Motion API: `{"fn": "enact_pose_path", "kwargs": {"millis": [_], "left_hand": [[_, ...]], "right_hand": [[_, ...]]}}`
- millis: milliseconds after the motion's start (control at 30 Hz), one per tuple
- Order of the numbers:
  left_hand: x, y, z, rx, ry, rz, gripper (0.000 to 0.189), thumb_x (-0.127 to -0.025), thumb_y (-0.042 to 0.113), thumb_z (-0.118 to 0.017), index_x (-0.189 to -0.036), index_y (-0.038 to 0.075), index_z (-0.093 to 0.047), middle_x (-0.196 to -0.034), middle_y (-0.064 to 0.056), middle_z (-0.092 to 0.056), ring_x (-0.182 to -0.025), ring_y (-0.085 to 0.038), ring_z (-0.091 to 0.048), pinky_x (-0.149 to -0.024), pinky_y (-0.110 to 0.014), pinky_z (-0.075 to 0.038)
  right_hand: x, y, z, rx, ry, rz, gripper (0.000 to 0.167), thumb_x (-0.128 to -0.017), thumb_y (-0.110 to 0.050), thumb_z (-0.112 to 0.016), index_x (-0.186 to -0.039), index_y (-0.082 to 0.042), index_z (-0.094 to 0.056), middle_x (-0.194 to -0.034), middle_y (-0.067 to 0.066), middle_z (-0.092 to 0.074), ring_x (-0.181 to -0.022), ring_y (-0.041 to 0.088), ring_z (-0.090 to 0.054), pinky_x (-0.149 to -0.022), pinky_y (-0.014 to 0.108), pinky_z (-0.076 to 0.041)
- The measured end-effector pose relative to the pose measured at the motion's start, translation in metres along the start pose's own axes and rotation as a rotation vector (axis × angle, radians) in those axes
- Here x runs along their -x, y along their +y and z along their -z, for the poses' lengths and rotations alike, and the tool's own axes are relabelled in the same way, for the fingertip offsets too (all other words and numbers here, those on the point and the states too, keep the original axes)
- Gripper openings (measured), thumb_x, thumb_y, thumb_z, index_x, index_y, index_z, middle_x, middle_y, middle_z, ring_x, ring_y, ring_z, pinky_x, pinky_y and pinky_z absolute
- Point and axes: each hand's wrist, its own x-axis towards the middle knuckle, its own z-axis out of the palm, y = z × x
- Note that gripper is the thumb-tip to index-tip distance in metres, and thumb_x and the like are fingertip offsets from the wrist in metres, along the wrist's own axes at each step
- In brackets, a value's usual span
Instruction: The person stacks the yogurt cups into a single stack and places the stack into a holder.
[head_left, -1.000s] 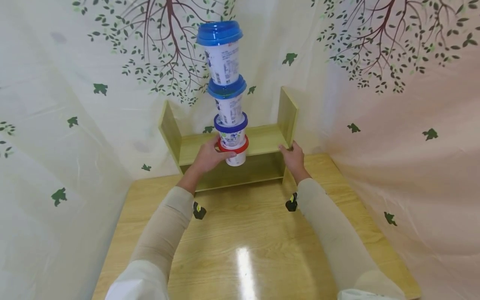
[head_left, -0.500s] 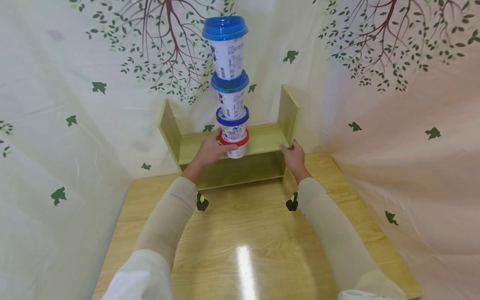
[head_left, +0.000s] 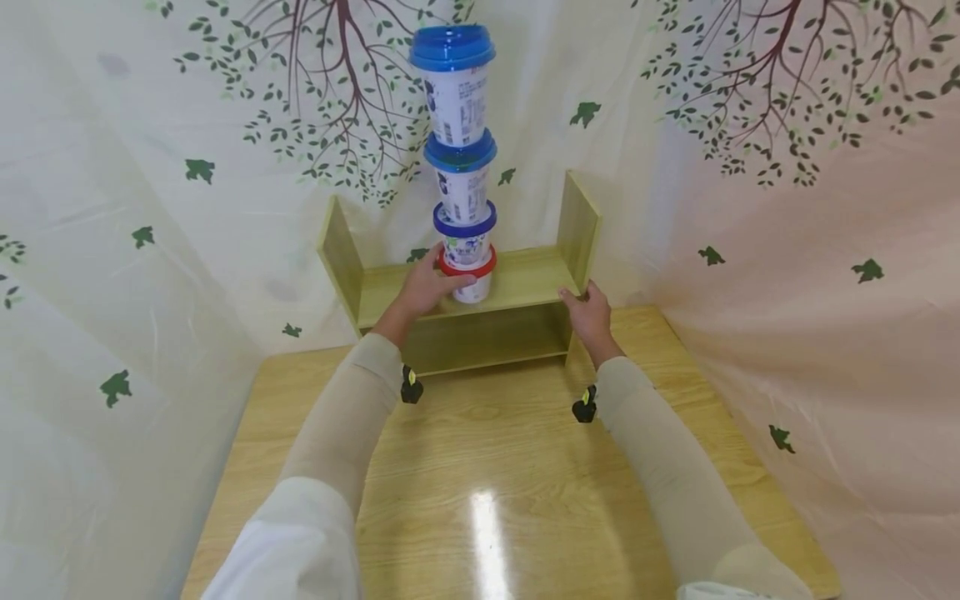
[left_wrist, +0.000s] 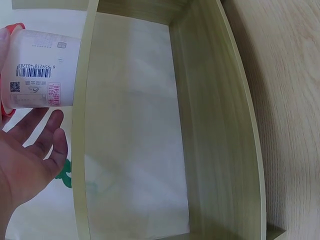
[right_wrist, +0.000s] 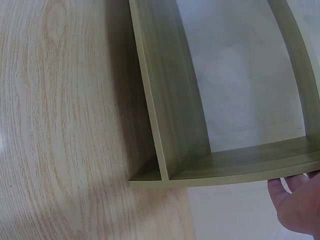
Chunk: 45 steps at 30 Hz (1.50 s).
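My left hand grips the lowest tub, a white plastic cup with a red lid, its thumb across the front. In the left wrist view, a barcode shows on that tub, whose base is right at the shelf board's edge. Several lidded tubs rise in one upright column: a dark-blue-lidded tub, a blue-lidded tub, and a larger blue-lidded tub at the top. The column overlaps the upper board of a small wooden shelf. My right hand holds the front of its right side panel.
The shelf's side panels stand up on both ends, and a lower board runs beneath. It stands at the back of a wooden table. A patterned curtain hangs behind. Black wrist-worn devices show under the forearms.
My left hand has moved the tub column away from me and slightly right, over the upper board. It stands straighter than before. The right hand stays on the side panel.
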Motion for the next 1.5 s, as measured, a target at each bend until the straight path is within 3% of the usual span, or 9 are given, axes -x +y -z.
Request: {"fn": "enact_pose_path", "kwargs": {"millis": [433, 700, 833, 967, 1067, 1233, 1400, 1500], "left_hand": [[-0.004, 0.003, -0.005, 0.007, 0.007, 0.039, 0.103, -0.077, 0.057, -0.082, -0.159, 0.025, -0.028, -0.148, -0.003, -0.051, -0.133, -0.025, -0.048, -0.109, -0.047, -0.041], [-0.007, -0.006, -0.008, 0.062, 0.03, 0.006, 0.1, -0.083, 0.048, -0.081, -0.161, 0.025, -0.023, -0.151, -0.007, -0.047, -0.133, -0.028, -0.048, -0.107, -0.048, -0.043], [0.0, -0.019, -0.011, 0.15, 0.042, 0.005, 0.105, -0.086, 0.033, -0.082, -0.163, 0.018, -0.011, -0.147, -0.018, -0.048, -0.129, -0.035, -0.053, -0.103, -0.048, -0.048], [0.014, -0.023, -0.013, 0.185, 0.034, 0.006, 0.112, -0.087, 0.025, -0.082, -0.162, 0.01, 0.0, -0.147, -0.026, -0.046, -0.129, -0.039, -0.053, -0.102, -0.048, -0.05], [0.024, -0.026, -0.013, 0.108, 0.031, 0.015, 0.114, -0.085, 0.033, -0.083, -0.163, 0.013, -0.001, -0.148, -0.024, -0.046, -0.132, -0.038, -0.05, -0.106, -0.05, -0.046], [0.047, -0.033, -0.008, -0.151, -0.036, -0.007, 0.12, -0.08, 0.053, -0.082, -0.163, 0.014, -0.004, -0.152, -0.02, -0.044, -0.138, -0.036, -0.044, -0.115, -0.05, -0.035], [0.07, -0.033, 0.004, -0.503, -0.119, -0.147, 0.116, -0.078, 0.061, -0.079, -0.162, 0.01, -0.017, -0.157, -0.019, -0.038, -0.143, -0.037, -0.037, -0.118, -0.053, -0.029], [0.084, -0.035, 0.009, -0.738, -0.154, -0.236, 0.113, -0.078, 0.067, -0.075, -0.162, 0.013, -0.02, -0.161, -0.017, -0.031, -0.148, -0.04, -0.027, -0.117, -0.06, -0.026]], "right_hand": [[-0.001, 0.001, 0.005, -0.006, -0.011, -0.001, 0.049, -0.1, -0.033, -0.064, -0.14, -0.007, -0.055, -0.131, 0.018, -0.061, -0.1, 0.026, -0.053, -0.082, 0.036, -0.045], [-0.003, 0.003, 0.003, -0.006, -0.007, -0.009, 0.05, -0.1, -0.032, -0.065, -0.141, -0.006, -0.054, -0.132, 0.019, -0.06, -0.106, 0.032, -0.054, -0.089, 0.043, -0.046], [0.0, 0.004, 0.001, -0.008, -0.02, -0.014, 0.051, -0.1, -0.031, -0.065, -0.143, -0.006, -0.053, -0.14, 0.018, -0.057, -0.12, 0.033, -0.054, -0.099, 0.047, -0.045], [0.0, 0.006, 0.001, -0.007, -0.023, -0.007, 0.051, -0.1, -0.031, -0.065, -0.143, -0.007, -0.053, -0.14, 0.018, -0.057, -0.12, 0.034, -0.054, -0.099, 0.049, -0.046], [-0.003, 0.009, 0.001, 0.008, -0.015, -0.001, 0.051, -0.1, -0.033, -0.064, -0.143, -0.008, -0.053, -0.138, 0.018, -0.058, -0.116, 0.033, -0.055, -0.097, 0.049, -0.047], [-0.01, 0.006, 0.003, 0.042, 0.013, 0.004, 0.047, -0.1, -0.034, -0.064, -0.138, -0.008, -0.056, -0.129, 0.018, -0.063, -0.106, 0.03, -0.056, -0.088, 0.043, -0.047], [-0.022, -0.003, 0.002, 0.081, 0.016, 0.008, 0.046, -0.1, -0.037, -0.063, -0.131, -0.005, -0.058, -0.116, 0.017, -0.064, -0.095, 0.026, -0.055, -0.08, 0.039, -0.047], [-0.028, -0.007, 0.003, 0.096, -0.012, -0.002, 0.05, -0.1, -0.039, -0.062, -0.133, -0.002, -0.055, -0.118, 0.019, -0.062, -0.098, 0.029, -0.055, -0.083, 0.043, -0.048]]}}
